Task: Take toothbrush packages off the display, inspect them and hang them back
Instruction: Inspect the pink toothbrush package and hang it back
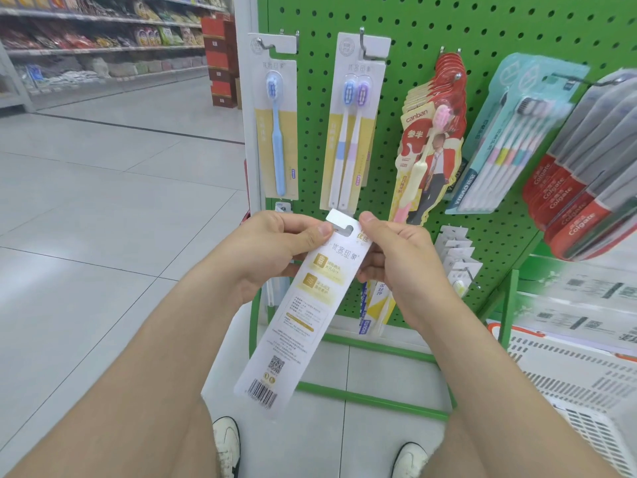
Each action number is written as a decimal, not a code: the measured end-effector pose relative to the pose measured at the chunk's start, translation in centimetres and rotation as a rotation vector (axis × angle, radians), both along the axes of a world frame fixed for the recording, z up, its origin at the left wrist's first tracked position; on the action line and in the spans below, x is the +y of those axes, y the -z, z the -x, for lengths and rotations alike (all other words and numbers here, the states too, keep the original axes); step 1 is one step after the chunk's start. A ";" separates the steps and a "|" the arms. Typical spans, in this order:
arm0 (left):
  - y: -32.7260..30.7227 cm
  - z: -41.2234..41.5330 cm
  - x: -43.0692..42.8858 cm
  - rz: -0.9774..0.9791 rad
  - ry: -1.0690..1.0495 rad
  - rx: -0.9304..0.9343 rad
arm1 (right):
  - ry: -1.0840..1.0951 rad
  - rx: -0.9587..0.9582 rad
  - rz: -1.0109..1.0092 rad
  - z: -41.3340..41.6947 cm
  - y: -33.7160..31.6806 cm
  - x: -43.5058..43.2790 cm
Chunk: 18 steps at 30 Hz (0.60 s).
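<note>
Between my hands, low before the green pegboard [499, 36], sits the white toothbrush package [293, 315], barcode side facing me. My left hand [275, 250] and right hand [396, 257] each pinch a top corner beside the hanger slot, fingers curled behind. Above hang a blue single-brush pack [277, 132] and a twin pack [350, 132].
</note>
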State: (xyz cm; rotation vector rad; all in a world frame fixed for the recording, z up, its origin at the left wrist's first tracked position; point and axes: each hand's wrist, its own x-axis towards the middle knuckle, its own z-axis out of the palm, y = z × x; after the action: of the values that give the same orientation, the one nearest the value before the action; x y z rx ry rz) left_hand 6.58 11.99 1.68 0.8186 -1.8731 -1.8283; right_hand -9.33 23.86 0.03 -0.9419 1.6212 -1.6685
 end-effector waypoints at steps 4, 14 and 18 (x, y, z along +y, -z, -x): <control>0.0 0.1 0.0 -0.003 -0.031 -0.012 | -0.009 0.030 -0.007 -0.1 0.0 0.0; -0.4 0.5 0.2 -0.118 -0.293 0.157 | -0.209 0.027 -0.130 -1.0 0.1 0.2; -0.8 0.1 0.1 -0.138 -0.287 0.183 | -0.196 0.025 -0.100 -1.2 0.0 0.1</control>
State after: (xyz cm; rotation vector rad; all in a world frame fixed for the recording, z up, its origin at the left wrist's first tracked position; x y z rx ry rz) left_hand 6.46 12.08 2.45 0.8824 -1.4486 -1.7965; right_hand -8.16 23.95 0.02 -1.0388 1.5591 -1.4363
